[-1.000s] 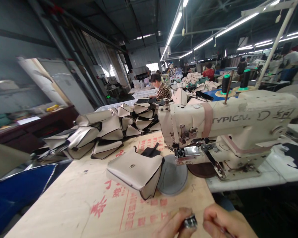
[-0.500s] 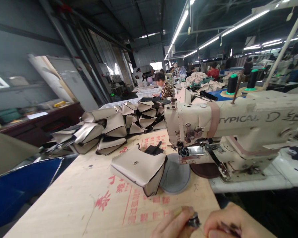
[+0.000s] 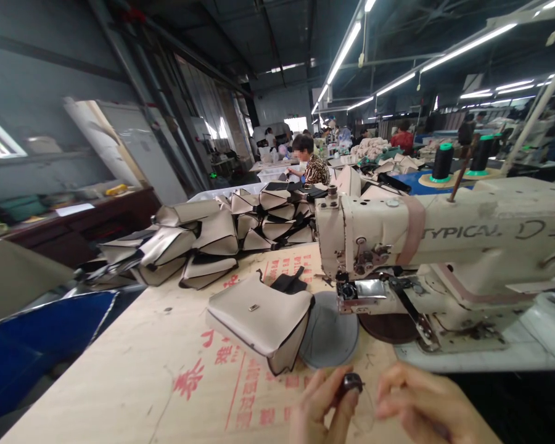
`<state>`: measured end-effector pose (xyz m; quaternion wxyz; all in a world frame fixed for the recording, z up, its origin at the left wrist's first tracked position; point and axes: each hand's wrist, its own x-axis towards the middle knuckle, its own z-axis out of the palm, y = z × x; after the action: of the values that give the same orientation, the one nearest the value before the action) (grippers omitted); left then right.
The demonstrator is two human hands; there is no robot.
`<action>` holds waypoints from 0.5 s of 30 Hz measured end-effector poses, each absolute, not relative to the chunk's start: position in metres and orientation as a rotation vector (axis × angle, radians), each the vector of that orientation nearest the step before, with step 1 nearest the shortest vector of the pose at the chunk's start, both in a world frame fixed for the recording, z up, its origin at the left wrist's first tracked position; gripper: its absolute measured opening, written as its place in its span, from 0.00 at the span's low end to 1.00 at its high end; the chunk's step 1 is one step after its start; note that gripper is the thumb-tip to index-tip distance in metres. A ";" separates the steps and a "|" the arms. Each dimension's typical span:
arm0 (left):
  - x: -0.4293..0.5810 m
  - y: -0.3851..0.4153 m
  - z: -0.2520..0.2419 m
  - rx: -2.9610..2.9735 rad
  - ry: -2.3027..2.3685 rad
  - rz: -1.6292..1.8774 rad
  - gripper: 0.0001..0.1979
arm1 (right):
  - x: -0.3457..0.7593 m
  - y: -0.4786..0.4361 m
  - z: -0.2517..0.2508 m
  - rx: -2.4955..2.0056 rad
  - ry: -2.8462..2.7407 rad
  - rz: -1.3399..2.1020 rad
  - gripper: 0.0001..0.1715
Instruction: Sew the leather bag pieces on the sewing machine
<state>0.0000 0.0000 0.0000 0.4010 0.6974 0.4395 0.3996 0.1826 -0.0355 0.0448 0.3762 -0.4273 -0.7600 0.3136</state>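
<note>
One cream industrial sewing machine [image 3: 448, 246] stands on the tabletop [image 3: 134, 376]. One beige leather bag with a small metal clasp [image 3: 259, 317] lies apart in front of it, beside one round grey disc [image 3: 328, 339]. Two dark thread cones on green bases [image 3: 443, 161] stand behind the machine. Two hands show, left [image 3: 321, 407] and right [image 3: 420, 404], with one small dark metal bobbin [image 3: 351, 383] between them. The heaped beige bags [image 3: 213, 237] behind are too overlapped to count.

Cardboard-covered table [image 3: 134, 382] w/ red print, beige bag [image 3: 259, 317], grey disc [image 3: 330, 339], bag pile [image 3: 213, 237], sewing machine [image 3: 444, 259]
</note>
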 end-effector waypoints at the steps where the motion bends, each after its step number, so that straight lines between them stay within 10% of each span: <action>1: 0.000 0.003 0.001 1.777 1.114 0.991 0.13 | 0.187 -0.028 0.050 -1.118 -1.845 0.836 0.17; 15: 0.012 0.058 -0.008 1.983 1.062 0.721 0.23 | 0.183 0.042 0.038 -1.467 -2.102 0.884 0.02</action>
<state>0.0121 0.0577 -0.0077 0.3798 0.7766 0.4159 0.2821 0.1834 0.0418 0.0380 0.2133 -0.5284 -0.7574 0.3186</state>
